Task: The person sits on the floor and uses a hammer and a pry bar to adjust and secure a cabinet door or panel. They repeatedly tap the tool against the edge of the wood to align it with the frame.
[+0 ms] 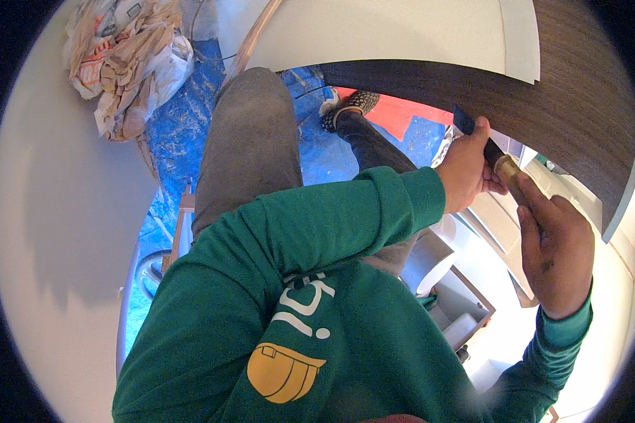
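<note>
A chisel (494, 151) with a dark flat blade and a brass-coloured collar lies slantwise across both my hands. My right hand (559, 243) is wrapped round its handle, most of which the palm hides. Closer to the tip, my left hand (464, 171) grips the blade, thumb stretched along it and fingers curled beneath. The blade's end meets or overlaps the lower edge of a dark wood-grain panel (578, 92); whether it touches, I cannot tell.
White panels (388, 35) rise beyond the dark one. Blue sheeting (212, 84) covers the floor, with a red sheet (395, 116) on it. Crumpled brown paper (130, 77) lies far left, beside a pale wall (63, 211). An open drawer (483, 303) holding things is low right.
</note>
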The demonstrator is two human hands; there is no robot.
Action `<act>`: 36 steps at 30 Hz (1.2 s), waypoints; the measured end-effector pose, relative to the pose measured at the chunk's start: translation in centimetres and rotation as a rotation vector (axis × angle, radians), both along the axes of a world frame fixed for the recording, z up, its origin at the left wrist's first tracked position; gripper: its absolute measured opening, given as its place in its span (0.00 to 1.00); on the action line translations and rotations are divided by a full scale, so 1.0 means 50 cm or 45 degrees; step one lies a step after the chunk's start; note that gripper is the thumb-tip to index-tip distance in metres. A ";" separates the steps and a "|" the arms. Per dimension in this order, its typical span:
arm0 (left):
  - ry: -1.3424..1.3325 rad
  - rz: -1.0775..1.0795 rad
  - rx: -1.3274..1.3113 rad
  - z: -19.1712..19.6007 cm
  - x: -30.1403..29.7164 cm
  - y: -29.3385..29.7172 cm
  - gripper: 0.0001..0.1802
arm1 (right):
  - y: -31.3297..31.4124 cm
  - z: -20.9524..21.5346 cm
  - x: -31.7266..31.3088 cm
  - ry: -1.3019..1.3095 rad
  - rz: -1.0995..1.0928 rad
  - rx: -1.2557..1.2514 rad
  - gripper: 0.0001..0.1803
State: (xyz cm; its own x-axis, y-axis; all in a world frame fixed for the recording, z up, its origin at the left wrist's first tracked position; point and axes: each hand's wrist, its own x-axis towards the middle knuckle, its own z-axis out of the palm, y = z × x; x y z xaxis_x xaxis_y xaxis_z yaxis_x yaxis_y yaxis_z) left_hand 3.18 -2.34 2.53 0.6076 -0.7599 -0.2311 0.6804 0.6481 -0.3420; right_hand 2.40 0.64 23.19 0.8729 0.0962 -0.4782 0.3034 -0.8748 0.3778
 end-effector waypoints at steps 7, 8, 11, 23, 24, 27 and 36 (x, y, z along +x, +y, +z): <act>-0.056 0.025 -0.073 0.006 -0.006 -0.004 0.31 | 0.014 0.012 -0.009 -0.029 0.005 -0.029 0.23; -0.058 0.025 -0.075 0.006 -0.005 -0.006 0.31 | 0.015 0.011 -0.007 -0.029 -0.004 -0.033 0.23; -0.068 0.031 -0.068 0.002 -0.006 -0.005 0.31 | 0.016 0.011 -0.004 -0.015 -0.003 -0.056 0.22; -0.012 0.013 -0.018 -0.007 0.002 0.000 0.31 | -0.010 0.000 0.013 0.052 -0.069 0.078 0.21; -0.010 0.009 -0.018 -0.009 0.001 -0.001 0.30 | -0.009 0.000 0.010 0.050 -0.083 0.083 0.20; -0.049 0.024 -0.068 -0.014 -0.003 -0.003 0.30 | -0.004 -0.001 0.008 0.047 -0.085 0.080 0.20; -0.039 0.055 -0.021 -0.028 0.003 -0.009 0.30 | -0.017 -0.014 0.018 0.063 -0.024 0.068 0.20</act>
